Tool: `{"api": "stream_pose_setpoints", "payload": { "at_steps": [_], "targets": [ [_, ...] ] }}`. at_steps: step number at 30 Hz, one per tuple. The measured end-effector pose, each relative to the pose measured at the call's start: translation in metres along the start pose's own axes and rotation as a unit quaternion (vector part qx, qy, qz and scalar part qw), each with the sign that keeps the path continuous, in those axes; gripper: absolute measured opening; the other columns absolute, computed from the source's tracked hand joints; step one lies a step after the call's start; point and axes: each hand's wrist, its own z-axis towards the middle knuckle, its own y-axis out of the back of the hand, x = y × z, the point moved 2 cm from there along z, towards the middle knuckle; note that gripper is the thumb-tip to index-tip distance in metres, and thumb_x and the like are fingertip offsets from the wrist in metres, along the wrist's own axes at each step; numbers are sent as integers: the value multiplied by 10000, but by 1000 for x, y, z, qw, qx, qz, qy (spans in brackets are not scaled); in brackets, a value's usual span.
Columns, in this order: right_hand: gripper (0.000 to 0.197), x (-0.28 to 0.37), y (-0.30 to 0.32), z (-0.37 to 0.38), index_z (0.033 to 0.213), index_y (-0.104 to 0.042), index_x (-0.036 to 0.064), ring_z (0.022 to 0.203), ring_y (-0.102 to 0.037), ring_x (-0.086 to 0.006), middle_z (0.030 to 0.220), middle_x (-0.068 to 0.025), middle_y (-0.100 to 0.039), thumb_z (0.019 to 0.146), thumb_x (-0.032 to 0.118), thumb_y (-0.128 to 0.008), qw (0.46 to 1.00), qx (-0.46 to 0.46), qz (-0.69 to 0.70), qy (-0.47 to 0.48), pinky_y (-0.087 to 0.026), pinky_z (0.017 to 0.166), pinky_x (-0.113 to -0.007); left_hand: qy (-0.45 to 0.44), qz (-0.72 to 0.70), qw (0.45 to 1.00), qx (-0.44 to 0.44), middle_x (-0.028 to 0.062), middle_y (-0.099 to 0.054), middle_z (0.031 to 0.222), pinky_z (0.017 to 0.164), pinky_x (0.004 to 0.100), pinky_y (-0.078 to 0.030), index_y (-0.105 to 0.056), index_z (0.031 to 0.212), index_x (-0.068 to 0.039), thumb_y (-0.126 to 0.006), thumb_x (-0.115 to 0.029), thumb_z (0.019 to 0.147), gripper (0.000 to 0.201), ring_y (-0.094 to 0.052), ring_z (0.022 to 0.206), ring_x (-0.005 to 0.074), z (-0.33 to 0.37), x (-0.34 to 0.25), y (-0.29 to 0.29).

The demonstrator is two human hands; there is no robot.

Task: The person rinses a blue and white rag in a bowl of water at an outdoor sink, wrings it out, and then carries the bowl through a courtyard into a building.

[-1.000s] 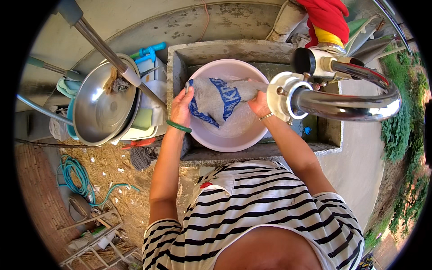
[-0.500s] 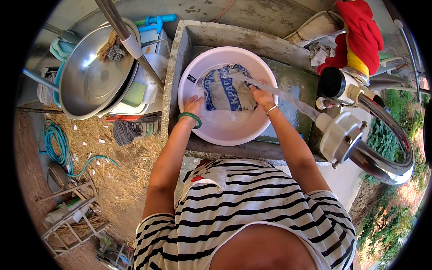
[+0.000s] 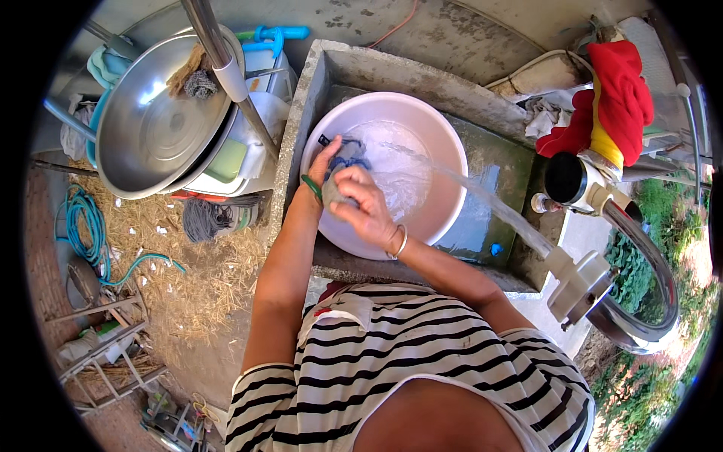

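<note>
A grey and blue cloth is bunched up between my hands over the left side of a pale pink basin. My left hand, with a green bangle at its wrist, grips the cloth from the left. Curled around its lower end is my right hand, a light bangle on the wrist. Part of the cloth is covered by my fingers. From the tap at right, a stream of water arcs into the basin, where shallow water ripples.
The basin stands in a concrete sink. Left of it, a large metal bowl holds scrubbing pads, beside an upright metal pole. Red cloth hangs at the right. A teal hose lies coiled on the straw-strewn ground.
The cloth, spread out in the basin before, is now gathered up and lifted to the left side. My right hand has crossed leftward to join my left hand on it.
</note>
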Motion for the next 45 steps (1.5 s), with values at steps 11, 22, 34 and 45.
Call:
{"api": "stream_pose_setpoints", "payload": {
  "at_steps": [11, 22, 34, 45],
  "targets": [
    [291, -179, 121, 0, 748, -667, 74, 651, -612, -342, 718, -167, -615, 797, 329, -537, 882, -99, -397, -233, -480, 620, -426, -52, -30, 997, -54, 95, -603, 1055, 920, 400, -435, -525, 1132, -33, -519, -276, 896, 339, -569, 1012, 225, 14, 33, -59],
    [359, -201, 53, 2, 836, -604, 12, 960, -523, -337, 1054, -180, -551, 852, 369, -577, 879, -69, -94, -463, -450, 776, -390, 59, 25, 974, -218, 125, -139, 1463, 947, 700, -208, -134, 1417, -232, -584, -544, 801, 824, -177, 1292, 469, -6, 30, -18],
    [114, -130, 32, 20, 713, -616, 41, 697, -576, -282, 819, -140, -605, 762, 119, -549, 964, -126, -203, -114, -445, 629, -379, -59, -69, 984, -153, 95, -636, 980, 836, 361, -499, -562, 1101, -70, -380, -299, 949, 329, -614, 908, 220, 33, 71, 0],
    [335, -167, 120, 3, 978, -628, 91, 885, -576, -386, 964, -175, -594, 861, 389, -532, 890, -116, -408, -169, -451, 800, -449, -92, 75, 945, -304, 83, -580, 1083, 843, 386, -475, -499, 1183, -94, -519, -277, 904, 334, -579, 982, 218, -21, 40, -24]
  ]
}}
